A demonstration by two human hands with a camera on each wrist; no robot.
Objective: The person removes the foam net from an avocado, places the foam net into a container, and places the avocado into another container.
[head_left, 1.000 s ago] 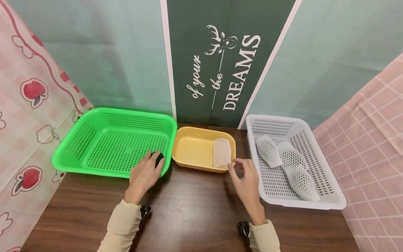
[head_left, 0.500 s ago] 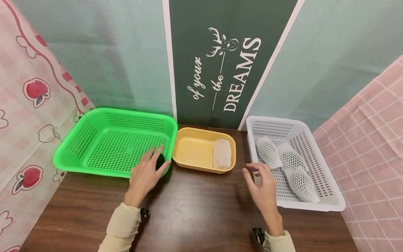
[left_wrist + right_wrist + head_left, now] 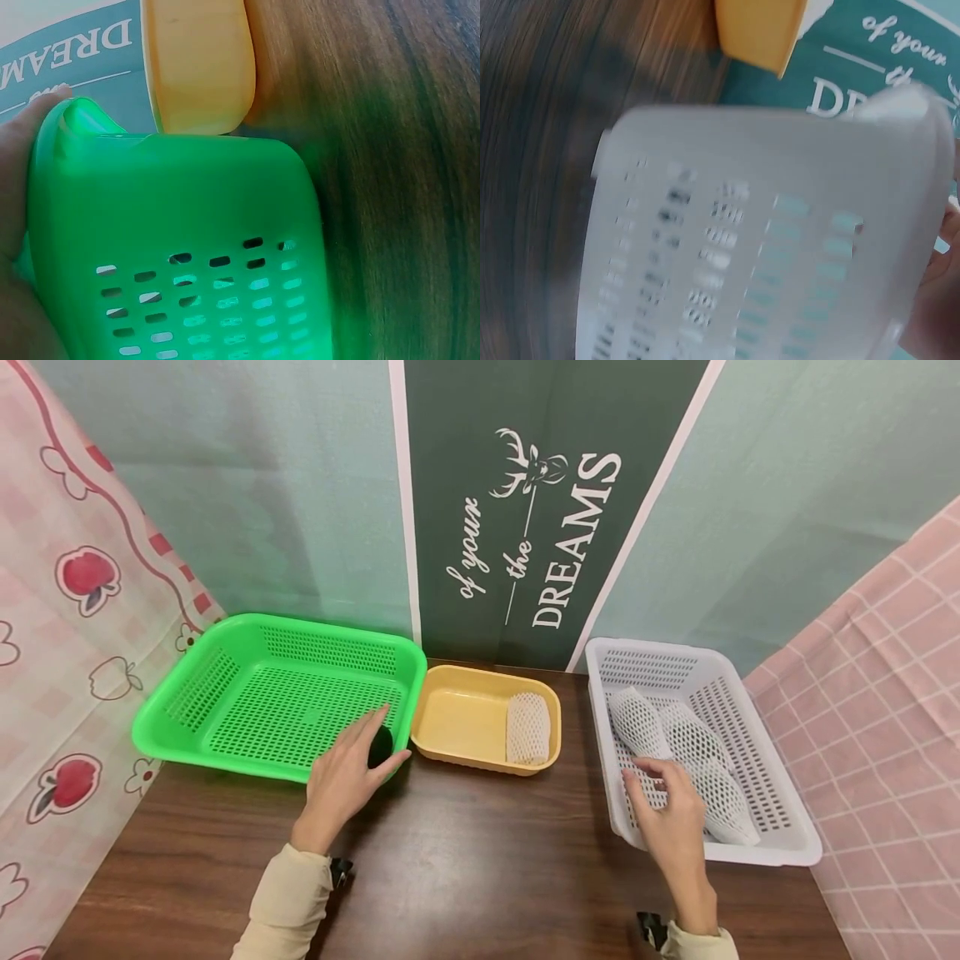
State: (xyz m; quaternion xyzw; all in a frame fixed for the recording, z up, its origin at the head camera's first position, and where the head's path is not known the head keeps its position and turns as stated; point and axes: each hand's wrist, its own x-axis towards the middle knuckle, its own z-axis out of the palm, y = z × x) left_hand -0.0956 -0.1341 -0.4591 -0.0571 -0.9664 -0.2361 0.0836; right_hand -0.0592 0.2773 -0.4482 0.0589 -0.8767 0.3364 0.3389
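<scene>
The table point(image 3: 465, 860) bears two baskets with a tray between them. The green basket point(image 3: 225, 764), on the left, looks light, so a downward press on its near right corner, where the left hand reaches in, might tip or slide it. The white basket point(image 3: 798, 847) could be dragged likewise if the right wrist catches its near wall. The tray point(image 3: 465, 718) sits close against the green basket, so such a slide would probably shove it. The left hand point(image 3: 345, 775) has straight fingers and a spread thumb; whether it touches the black thing I cannot tell. The right hand point(image 3: 671, 814), loosely bent with nothing visible in it, is over the nets point(image 3: 697, 739); these overlap, so pinching one may pull another along. The lone net point(image 3: 528, 728) lies at the tray's right end, easily knocked by a passing sleeve. The black thing point(image 3: 381, 745), at the left hand in the green basket's corner, may roll if nudged.
</scene>
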